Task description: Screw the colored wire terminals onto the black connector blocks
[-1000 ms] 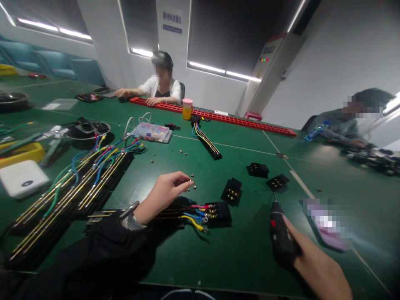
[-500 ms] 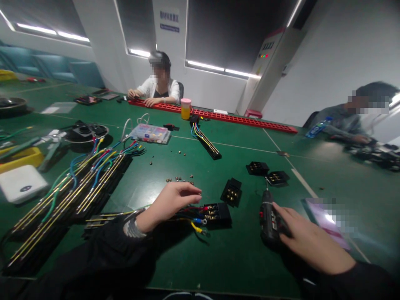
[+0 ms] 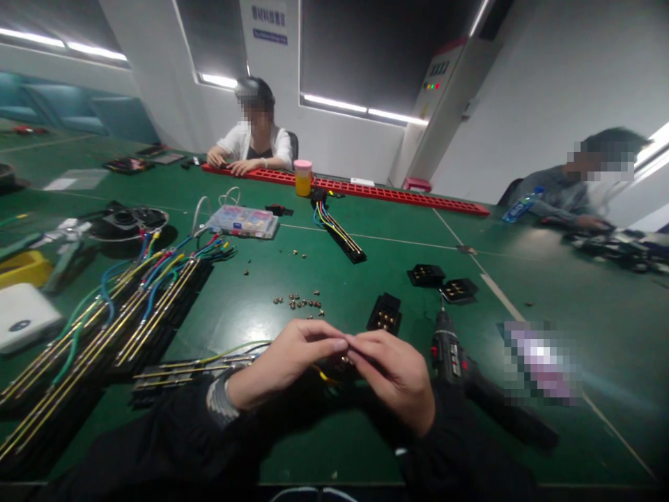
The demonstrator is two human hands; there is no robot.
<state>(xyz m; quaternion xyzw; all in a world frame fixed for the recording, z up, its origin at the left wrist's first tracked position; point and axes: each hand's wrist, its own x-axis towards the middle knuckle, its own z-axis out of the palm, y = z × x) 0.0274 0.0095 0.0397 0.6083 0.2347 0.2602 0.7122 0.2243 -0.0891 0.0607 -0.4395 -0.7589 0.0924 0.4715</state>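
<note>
My left hand [image 3: 295,355] and my right hand [image 3: 394,369] meet at the fingertips above the near part of the table. Both are closed in a pinch, and whatever lies between the fingers is too small to make out. Beneath them is a wired black terminal block, mostly hidden, with a yellow wire lug [image 3: 325,376] showing. Its brass-railed strip [image 3: 178,373] extends left under my left wrist. Small brass screws [image 3: 300,303] lie scattered just beyond my left hand. A black cordless screwdriver [image 3: 448,352] lies to the right of my right hand, touching neither hand.
Beyond my hands sits a loose black terminal block [image 3: 385,314]; two more [image 3: 426,274] lie farther right. Several wired strips [image 3: 130,300] fill the left side. Behind are a clear parts box [image 3: 244,222], a pink-lidded jar [image 3: 303,179] and a long red rail [image 3: 366,188]. Two people sit opposite.
My right hand has let go of the screwdriver, left it lying on the table and moved left to meet my left hand. The left fingers have closed. The view has shifted slightly.
</note>
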